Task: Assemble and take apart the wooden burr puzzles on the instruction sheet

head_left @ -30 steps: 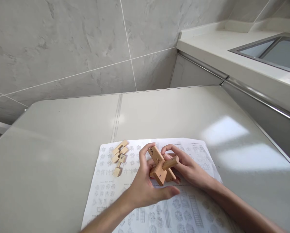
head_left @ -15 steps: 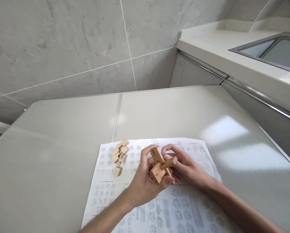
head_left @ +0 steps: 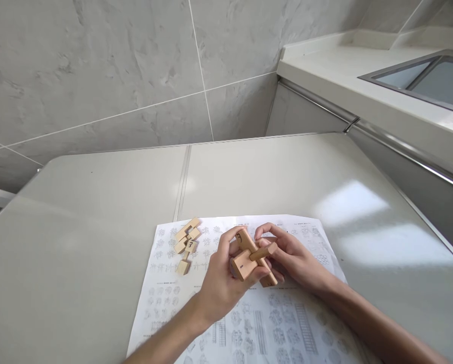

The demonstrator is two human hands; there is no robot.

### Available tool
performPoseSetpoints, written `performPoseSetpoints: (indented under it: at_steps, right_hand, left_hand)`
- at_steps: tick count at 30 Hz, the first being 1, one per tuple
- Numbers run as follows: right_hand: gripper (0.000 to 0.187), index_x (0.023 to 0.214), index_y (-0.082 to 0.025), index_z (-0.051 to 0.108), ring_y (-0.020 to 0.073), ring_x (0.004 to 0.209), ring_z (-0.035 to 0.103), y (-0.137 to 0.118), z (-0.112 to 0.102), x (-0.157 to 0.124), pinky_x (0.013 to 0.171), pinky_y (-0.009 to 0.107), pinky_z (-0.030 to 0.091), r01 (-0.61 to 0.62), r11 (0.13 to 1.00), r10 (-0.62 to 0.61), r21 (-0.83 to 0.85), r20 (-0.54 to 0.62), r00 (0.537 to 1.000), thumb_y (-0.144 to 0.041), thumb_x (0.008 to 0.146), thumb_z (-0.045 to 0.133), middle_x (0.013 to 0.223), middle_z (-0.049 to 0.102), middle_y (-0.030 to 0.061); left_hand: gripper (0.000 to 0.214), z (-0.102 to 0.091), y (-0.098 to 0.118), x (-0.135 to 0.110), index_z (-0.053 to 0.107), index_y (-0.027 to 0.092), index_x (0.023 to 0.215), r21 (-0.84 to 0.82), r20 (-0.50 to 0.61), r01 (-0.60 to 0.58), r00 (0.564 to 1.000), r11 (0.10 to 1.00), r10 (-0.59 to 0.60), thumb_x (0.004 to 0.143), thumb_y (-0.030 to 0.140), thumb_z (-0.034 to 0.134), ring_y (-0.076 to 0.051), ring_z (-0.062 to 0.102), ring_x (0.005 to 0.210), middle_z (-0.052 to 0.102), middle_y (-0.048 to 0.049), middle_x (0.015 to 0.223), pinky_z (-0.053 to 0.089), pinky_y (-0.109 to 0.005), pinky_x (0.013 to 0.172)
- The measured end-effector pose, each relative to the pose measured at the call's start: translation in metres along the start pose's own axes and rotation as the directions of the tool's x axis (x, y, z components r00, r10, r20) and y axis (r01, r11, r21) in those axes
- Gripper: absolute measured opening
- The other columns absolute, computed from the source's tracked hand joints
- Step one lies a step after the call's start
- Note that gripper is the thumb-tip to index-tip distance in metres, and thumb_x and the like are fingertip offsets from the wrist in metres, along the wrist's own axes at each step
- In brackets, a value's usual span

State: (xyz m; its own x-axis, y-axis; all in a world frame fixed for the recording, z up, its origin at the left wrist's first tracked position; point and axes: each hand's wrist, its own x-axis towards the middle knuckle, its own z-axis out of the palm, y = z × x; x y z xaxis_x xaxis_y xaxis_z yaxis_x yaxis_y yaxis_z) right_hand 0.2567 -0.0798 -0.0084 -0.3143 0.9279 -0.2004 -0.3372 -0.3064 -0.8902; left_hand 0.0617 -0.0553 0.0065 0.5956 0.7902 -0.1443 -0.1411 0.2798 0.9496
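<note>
Both hands hold a partly built wooden interlocking puzzle [head_left: 251,258] of crossed notched bars, just above a printed sheet. My left hand [head_left: 220,283] wraps round its near side, thumb over a square bar end, fingers curled over the top. My right hand [head_left: 292,260] grips the far side, fingers pinching a bar that sticks out to the right. Handwritten marks show on two bars. Loose notched wooden pieces [head_left: 186,242] lie in a small heap on the sheet, left of my hands.
The printed sheet [head_left: 287,323] with small puzzle diagrams lies on a grey table [head_left: 97,227] with a seam down its middle. A tiled wall stands behind. At the right is a pale counter [head_left: 347,81] with a steel sink [head_left: 431,81].
My left thumb has closed over the puzzle's near end, and the puzzle has turned a little in my hands. The loose pieces have not moved.
</note>
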Motion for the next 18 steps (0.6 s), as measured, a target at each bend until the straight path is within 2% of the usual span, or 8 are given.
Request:
performPoseSetpoints:
  at_steps: [4,10,14,18]
  right_hand:
    - [0.033,0.111,-0.024,0.056,0.0085,0.049,0.043,0.000,0.000,0.000,0.051,0.022,0.036,0.015,1.000,-0.014,0.014,-0.004,1.000,-0.056,0.108,0.063,0.064,0.056,-0.0080]
    - [0.030,0.110,-0.024,0.058,0.0080,0.049,0.043,0.001,-0.002,0.001,0.052,0.022,0.038,0.015,0.999,-0.014,0.045,-0.016,1.000,-0.054,0.109,0.064,0.065,0.058,-0.0074]
    - [0.032,0.107,-0.024,0.059,0.0088,0.050,0.045,-0.001,-0.004,0.001,0.049,0.022,0.036,0.026,0.999,-0.022,0.042,-0.089,0.996,-0.055,0.108,0.065,0.065,0.058,-0.0065]
    - [0.035,0.103,-0.023,0.061,0.0100,0.054,0.047,-0.008,-0.010,0.000,0.050,0.022,0.036,0.075,0.996,-0.085,-0.055,-0.205,0.975,-0.058,0.106,0.066,0.068,0.059,-0.0049]
  left_hand:
    - [0.071,-0.002,0.000,0.000,0.040,0.025,0.151,0.041,-0.016,0.011,1.000,0.999,-0.011,0.097,0.046,0.081,-0.032,0.081,0.102,0.078,-0.0127,0.117,0.066,-0.045,0.088]
    - [0.070,-0.004,-0.003,0.003,0.041,0.027,0.150,0.089,0.014,-0.062,0.998,0.994,0.061,0.097,0.050,0.081,-0.031,0.078,0.110,0.080,-0.0095,0.112,0.066,-0.041,0.087]
    - [0.070,-0.005,-0.006,0.003,0.039,0.031,0.154,0.218,0.015,-0.085,0.996,0.972,0.084,0.099,0.052,0.077,-0.032,0.074,0.120,0.076,-0.0107,0.125,0.063,-0.044,0.096]
    - [0.073,-0.006,-0.007,0.003,0.037,0.037,0.161,0.359,0.034,-0.118,0.993,0.926,0.114,0.100,0.054,0.075,-0.033,0.066,0.134,0.069,-0.0110,0.143,0.056,-0.050,0.111]
